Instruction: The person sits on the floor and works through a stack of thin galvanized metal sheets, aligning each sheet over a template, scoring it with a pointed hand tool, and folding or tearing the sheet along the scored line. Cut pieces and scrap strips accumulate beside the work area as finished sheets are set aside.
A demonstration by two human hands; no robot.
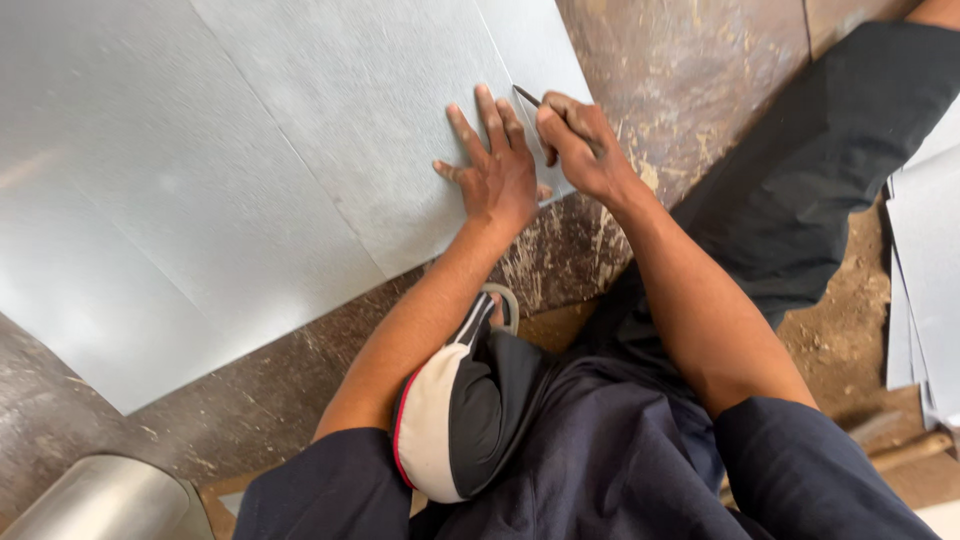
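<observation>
A metal sheet [250, 150] lies flat on the stained surface [690, 80]. The left hand [495, 170] presses on it near its edge, fingers spread open. Just right, the right hand [580, 145] grips a scriber [526, 96], tip on the sheet.

No packages, labels, signs, screens.

The metal sheet [250, 170] lies flat and bare from nine to twelve o'clock of the left hand [495, 175]; passage there is open. At three o'clock the right hand [585, 150], its grip closed on a thin scriber [527, 96], blocks. Stacked sheets [925, 280] crowd the far right.
</observation>
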